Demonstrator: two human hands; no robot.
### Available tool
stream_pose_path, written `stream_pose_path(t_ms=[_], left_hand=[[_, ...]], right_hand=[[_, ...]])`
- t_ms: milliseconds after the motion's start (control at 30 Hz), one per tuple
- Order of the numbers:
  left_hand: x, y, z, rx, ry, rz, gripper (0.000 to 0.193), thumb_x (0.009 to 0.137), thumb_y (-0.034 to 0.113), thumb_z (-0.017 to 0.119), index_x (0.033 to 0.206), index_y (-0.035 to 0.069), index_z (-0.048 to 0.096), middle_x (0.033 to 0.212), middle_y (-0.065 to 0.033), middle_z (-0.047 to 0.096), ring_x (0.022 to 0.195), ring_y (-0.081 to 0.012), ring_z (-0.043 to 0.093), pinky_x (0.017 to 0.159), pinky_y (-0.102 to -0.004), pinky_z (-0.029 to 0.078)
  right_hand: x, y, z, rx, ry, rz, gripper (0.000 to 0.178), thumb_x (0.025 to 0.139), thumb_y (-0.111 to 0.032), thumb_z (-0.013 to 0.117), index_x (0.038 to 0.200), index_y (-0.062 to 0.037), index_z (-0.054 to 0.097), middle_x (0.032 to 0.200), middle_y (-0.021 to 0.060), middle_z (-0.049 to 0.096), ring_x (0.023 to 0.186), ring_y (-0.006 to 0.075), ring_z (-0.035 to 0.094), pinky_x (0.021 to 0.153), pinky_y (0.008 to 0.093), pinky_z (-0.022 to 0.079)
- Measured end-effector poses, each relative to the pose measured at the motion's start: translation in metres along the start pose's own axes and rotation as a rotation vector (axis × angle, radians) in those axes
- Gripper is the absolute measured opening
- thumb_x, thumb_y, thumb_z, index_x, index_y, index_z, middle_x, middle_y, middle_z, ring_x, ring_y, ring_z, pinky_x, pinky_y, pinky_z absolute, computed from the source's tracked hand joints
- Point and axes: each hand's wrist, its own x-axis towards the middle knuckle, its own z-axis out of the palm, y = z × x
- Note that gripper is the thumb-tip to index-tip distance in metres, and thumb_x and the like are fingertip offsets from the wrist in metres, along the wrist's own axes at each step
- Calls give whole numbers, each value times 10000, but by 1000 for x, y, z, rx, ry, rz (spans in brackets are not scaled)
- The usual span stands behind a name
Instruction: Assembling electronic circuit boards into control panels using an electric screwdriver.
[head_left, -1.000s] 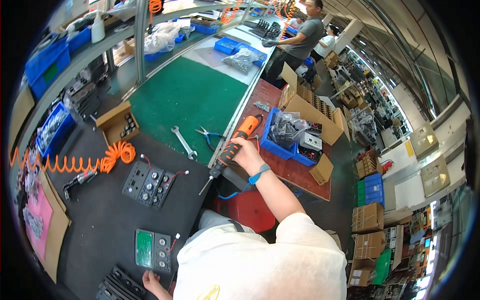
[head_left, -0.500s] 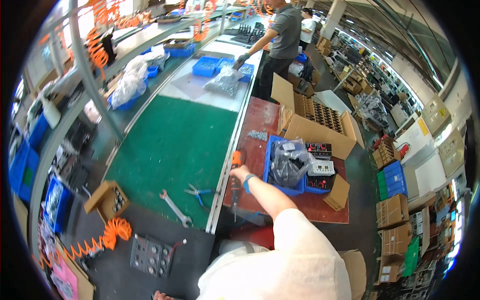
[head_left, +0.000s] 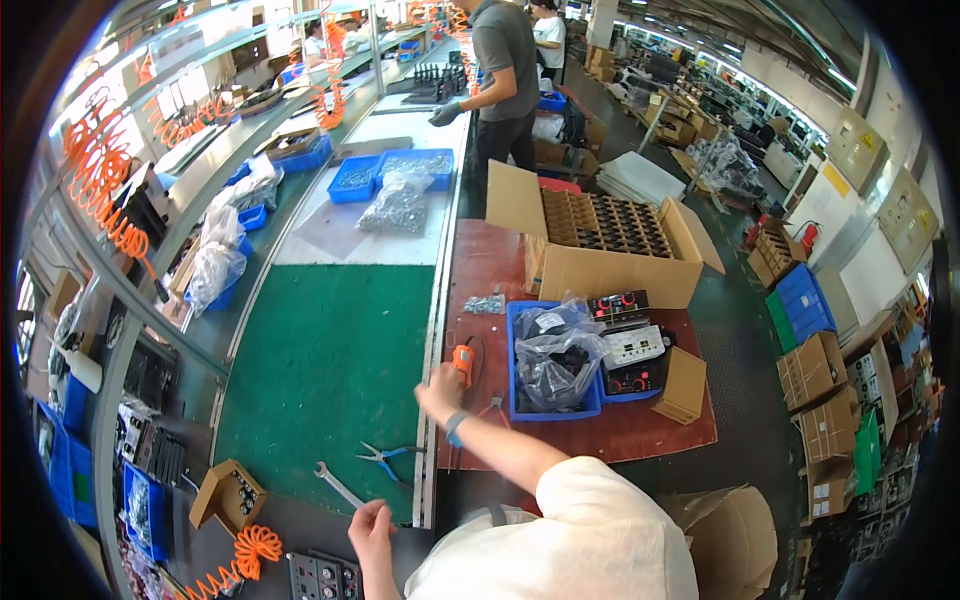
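Observation:
My left hand has its fingers closed at the near end of a combination wrench, whose open jaw points away over the green mat. Farther off, my right hand, with a blue band at the wrist, is beside an orange-topped electric screwdriver at the bench edge. Its fingers are curled, but the hand and wrist hide the screwdriver's lower part, so a grip is unclear. Blue-handled pliers lie between the two hands. A black panel with knobs sits close by my left forearm.
Right of the screwdriver, a blue bin holds bagged parts, with boxed-looking control units alongside. An open carton with dividers stands behind. A small carton and an orange coiled hose are at left. A co-worker stands ahead.
My left hand has come up from the lower edge to the wrench. My right hand has shifted to the left side of the screwdriver. The co-worker's hand has left the bag of screws.

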Motion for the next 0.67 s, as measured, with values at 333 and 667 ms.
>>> stream_pose_path(t_ms=[333, 667], left_hand=[[21, 20, 84, 395, -60, 374, 217, 677, 71, 777, 786, -9, 608, 598, 1, 477, 522, -74, 415, 485, -226, 356], [30, -14, 19, 136, 368, 215, 76, 777, 3, 659, 755, 4, 586, 654, -7, 561, 585, -54, 485, 512, -211, 377]], right_hand=[[-81, -54, 37, 224, -218, -303, 377, 740, -201, 610, 1069, -25, 549, 1217, 165, 430, 1151, 338, 429, 918, 440, 406], [-130, -25, 73, 592, -1299, -145, 201, 814, -155, 520, 872, -17, 653, 872, 101, 650, 791, 141, 602, 678, 268, 482]])
